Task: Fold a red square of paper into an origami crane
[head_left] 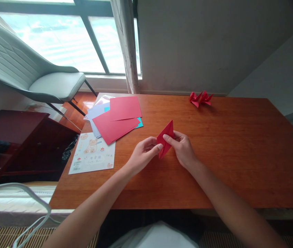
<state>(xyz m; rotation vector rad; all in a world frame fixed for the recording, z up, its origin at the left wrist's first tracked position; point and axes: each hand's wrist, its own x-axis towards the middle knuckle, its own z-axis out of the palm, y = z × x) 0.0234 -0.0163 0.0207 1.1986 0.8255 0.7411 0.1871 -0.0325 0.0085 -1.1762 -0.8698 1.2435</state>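
Note:
A folded red paper [166,135], kite-shaped with its point up, is held just above the wooden table [229,151] near the middle. My left hand [143,154] pinches its lower left edge between thumb and forefinger. From the right, my right hand [181,146] grips the same paper, fingers closed over its lower half. Both hands meet on the paper.
Red, white and blue paper sheets [115,119] lie fanned at the table's left, beside a printed packet with a bear picture [92,153]. Two finished red origami figures [200,98] sit at the far edge. A grey chair [32,72] and dark cabinet [19,137] stand left.

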